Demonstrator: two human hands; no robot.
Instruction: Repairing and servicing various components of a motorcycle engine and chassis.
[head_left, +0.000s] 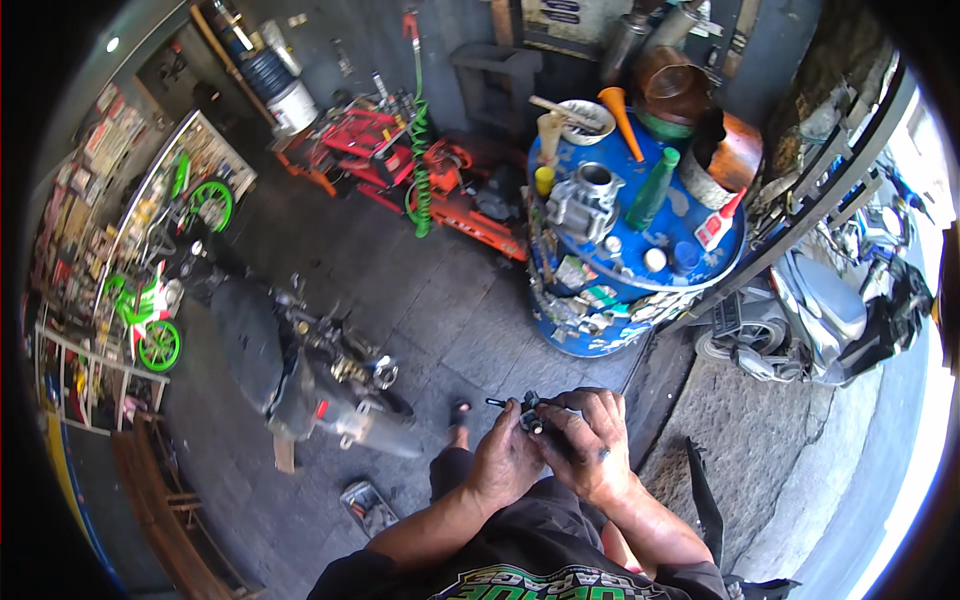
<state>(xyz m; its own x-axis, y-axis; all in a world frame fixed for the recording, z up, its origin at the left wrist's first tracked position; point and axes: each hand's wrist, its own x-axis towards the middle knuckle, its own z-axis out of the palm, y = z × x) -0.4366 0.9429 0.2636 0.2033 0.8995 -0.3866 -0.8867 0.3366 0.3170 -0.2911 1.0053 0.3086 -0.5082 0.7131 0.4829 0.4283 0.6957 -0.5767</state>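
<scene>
Close in front of my body, both hands hold one small dark metal mechanical part [531, 412]. It has a thin black stem poking out to the left and a brass-coloured round end low down; its exact kind is too small to tell. My left hand [503, 458] grips it from the left, thumb upright along its side. On the other side my right hand [588, 445] has its fingers curled over the part, and the fingertips partly cover it. Dark smudges mark the fingers.
Ahead to the right stands a blue drum [600, 345] bearing a grey metal casting [585, 205], a green bottle [654, 190] and an orange funnel [622, 122]. A motorcycle [250, 340] is at left, an orange-red lift [470, 225] behind, a small tray [350, 492] on the floor, parked scooters [815, 300] at right.
</scene>
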